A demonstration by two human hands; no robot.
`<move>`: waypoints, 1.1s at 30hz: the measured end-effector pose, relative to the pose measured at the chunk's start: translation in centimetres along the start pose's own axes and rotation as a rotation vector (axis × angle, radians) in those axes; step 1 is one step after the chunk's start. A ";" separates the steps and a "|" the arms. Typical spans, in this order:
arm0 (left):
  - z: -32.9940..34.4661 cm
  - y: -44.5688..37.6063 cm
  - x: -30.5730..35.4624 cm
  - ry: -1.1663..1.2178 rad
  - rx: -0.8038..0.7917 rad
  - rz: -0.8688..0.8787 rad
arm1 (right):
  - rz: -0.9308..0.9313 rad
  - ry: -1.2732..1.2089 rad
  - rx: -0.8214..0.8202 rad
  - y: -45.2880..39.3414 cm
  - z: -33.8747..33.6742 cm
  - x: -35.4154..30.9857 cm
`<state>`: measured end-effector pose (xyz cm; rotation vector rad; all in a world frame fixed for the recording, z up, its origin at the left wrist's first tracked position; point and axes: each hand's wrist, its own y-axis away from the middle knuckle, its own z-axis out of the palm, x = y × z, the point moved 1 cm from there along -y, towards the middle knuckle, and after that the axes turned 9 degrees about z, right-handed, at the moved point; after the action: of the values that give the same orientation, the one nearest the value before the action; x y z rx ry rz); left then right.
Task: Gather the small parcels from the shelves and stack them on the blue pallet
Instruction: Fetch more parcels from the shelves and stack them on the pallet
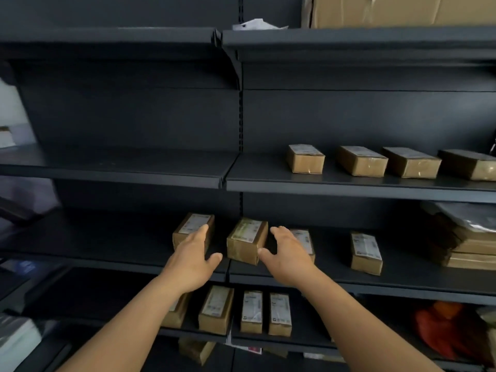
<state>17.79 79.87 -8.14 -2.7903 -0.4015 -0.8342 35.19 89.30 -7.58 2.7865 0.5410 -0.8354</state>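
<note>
Small brown cardboard parcels with white labels lie on dark grey shelves. On the middle shelf one parcel sits between my hands. My left hand is open, its fingers resting on the parcel to the left. My right hand is open too, hovering over a third parcel that it partly hides. A fourth parcel lies further right. Several more parcels line the shelf above, and several stand on the shelf below. The blue pallet is not in view.
A stack of flat brown packages sits at the right end of the middle shelf. A large cardboard box stands on the top shelf. An orange-red bundle lies low right. White items lie at the left edge.
</note>
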 end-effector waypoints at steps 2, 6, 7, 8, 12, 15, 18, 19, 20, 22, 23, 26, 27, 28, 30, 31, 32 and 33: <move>0.3 -1.8 -2.2 0.021 -0.011 -0.006 | 0.026 -0.014 -0.012 -1.9 1.6 -0.5; 0.3 -5.9 -7.4 0.069 -0.032 -0.015 | 0.074 -0.070 -0.021 -6.3 5.0 -2.4; 0.3 -7.0 -8.7 0.081 -0.041 -0.019 | 0.094 -0.092 -0.021 -7.4 5.9 -2.9; 0.4 -8.1 -9.9 0.093 -0.050 -0.024 | 0.119 -0.118 -0.021 -8.5 6.7 -3.4; 0.9 -11.8 -13.9 0.104 -0.043 -0.036 | 0.197 -0.172 0.015 -12.2 10.2 -4.3; 1.8 -13.7 -16.2 0.136 -0.013 -0.067 | 0.275 -0.200 0.038 -14.3 12.4 -3.9; 2.8 -15.4 -18.2 0.125 -0.007 -0.104 | 0.356 -0.220 0.085 -16.3 14.0 -3.2; 3.1 -16.1 -18.8 0.121 -0.007 -0.123 | 0.381 -0.225 0.096 -17.1 14.4 -2.8; 3.3 -16.7 -19.2 0.127 -0.005 -0.153 | 0.405 -0.232 0.096 -17.9 14.7 -2.6; 3.7 -18.0 -20.0 0.150 -0.006 -0.202 | 0.445 -0.258 0.088 -19.3 15.0 -2.1; 3.9 -18.6 -20.4 0.160 -0.007 -0.221 | 0.463 -0.275 0.089 -20.0 15.2 -1.9; 4.5 -20.6 -21.4 0.245 0.034 -0.277 | 0.539 -0.373 0.106 -22.1 15.5 -1.1; 4.5 -21.2 -21.6 0.272 0.049 -0.312 | 0.563 -0.405 0.107 -22.7 15.7 -0.7; 4.7 -21.8 -21.8 0.290 0.061 -0.342 | 0.589 -0.430 0.098 -23.3 15.8 -0.2; 4.9 -22.9 -22.2 0.296 0.059 -0.399 | 0.615 -0.456 0.077 -24.5 16.1 0.7; 5.1 -23.2 -22.4 0.301 0.044 -0.421 | 0.607 -0.467 0.063 -25.0 16.1 1.1; 5.5 -23.5 -22.6 0.316 0.027 -0.434 | 0.593 -0.477 0.045 -25.5 16.3 1.4; 5.7 -23.7 -22.8 0.334 0.010 -0.443 | 0.575 -0.487 0.028 -26.0 16.4 1.7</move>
<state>-5.04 99.20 -22.94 -2.5137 -0.9737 -1.3559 18.19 109.10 -23.80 2.4044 -0.3346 -1.2935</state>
